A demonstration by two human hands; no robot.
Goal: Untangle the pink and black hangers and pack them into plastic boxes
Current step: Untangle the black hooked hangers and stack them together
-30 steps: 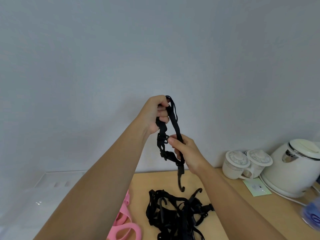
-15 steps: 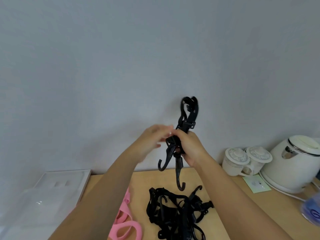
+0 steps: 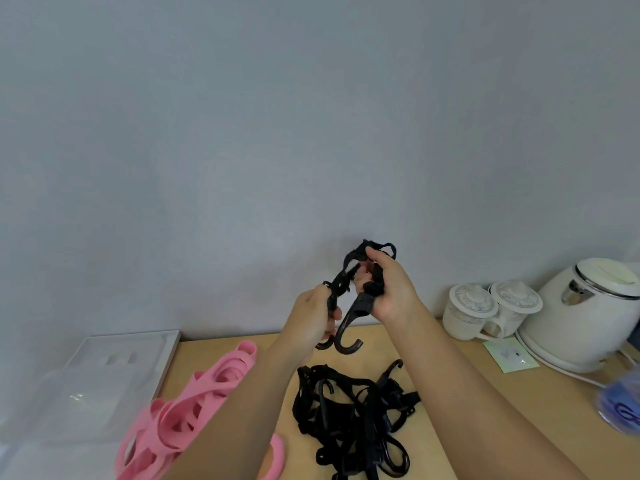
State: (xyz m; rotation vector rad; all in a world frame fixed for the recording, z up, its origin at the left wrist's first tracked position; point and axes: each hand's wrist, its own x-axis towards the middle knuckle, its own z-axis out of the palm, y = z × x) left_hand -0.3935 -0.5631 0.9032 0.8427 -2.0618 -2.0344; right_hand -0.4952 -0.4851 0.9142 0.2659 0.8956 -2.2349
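Observation:
Both hands are raised above the wooden table (image 3: pixel 450 403) with black hangers (image 3: pixel 360 306) between them. My left hand (image 3: pixel 313 317) grips one black hanger near its hook, and my right hand (image 3: pixel 388 289) grips the other folded black hanger, whose hook hangs down. A tangled pile of black hangers (image 3: pixel 353 420) lies on the table below the hands. Pink hangers (image 3: pixel 194 403) lie in a heap at the lower left, partly hidden by my left forearm. A clear plastic box (image 3: pixel 79 393) stands at the left edge.
Two white lidded cups (image 3: pixel 491 310) and a white electric kettle (image 3: pixel 588 313) stand at the back right by the wall. A small green packet (image 3: pixel 510 355) lies near the kettle's cord. A blue object (image 3: pixel 623 407) sits at the right edge.
The hands have come lower and the two black hangers are now drawn apart, one in each hand. The camera has tilted down, showing more of the table and the pink heap.

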